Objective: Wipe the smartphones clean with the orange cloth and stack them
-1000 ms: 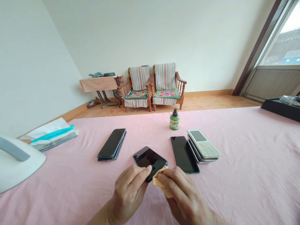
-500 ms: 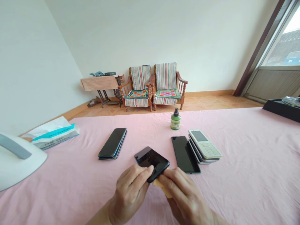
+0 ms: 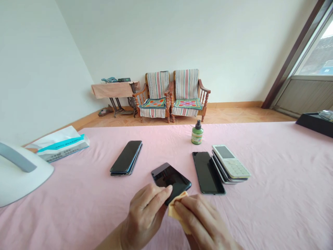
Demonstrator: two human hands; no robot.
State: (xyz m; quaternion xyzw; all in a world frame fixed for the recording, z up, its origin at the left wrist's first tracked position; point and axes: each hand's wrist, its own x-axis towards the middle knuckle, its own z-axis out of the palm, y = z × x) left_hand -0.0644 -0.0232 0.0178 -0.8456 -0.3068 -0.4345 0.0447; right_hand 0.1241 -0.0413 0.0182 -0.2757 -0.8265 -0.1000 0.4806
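A black smartphone (image 3: pixel 170 178) is tilted above the pink cloth, its dark glossy screen facing up. My left hand (image 3: pixel 145 211) grips its near left corner, thumb on the screen. My right hand (image 3: pixel 203 217) is closed on a small yellow cloth (image 3: pixel 178 210), which lies at the phone's near edge; the right palm is out of sight. To the right of the held phone lies another black smartphone (image 3: pixel 208 172), flat. It sits against a stack of phones topped by a white keypad phone (image 3: pixel 231 162). On the left is a second stack of dark smartphones (image 3: pixel 126 157).
A green spray bottle (image 3: pixel 197 133) stands behind the phones on the pink tablecloth (image 3: pixel 91 198). At the left are a tissue pack (image 3: pixel 63 144) and a white and grey appliance (image 3: pixel 23 173). A black tray (image 3: pixel 316 124) sits far right. Two wooden chairs (image 3: pixel 205 100) stand beyond.
My right hand has drawn slightly down from the phone's edge, and more of the yellow cloth shows over the near corner. The left hand keeps its hold. The view has shifted slightly.
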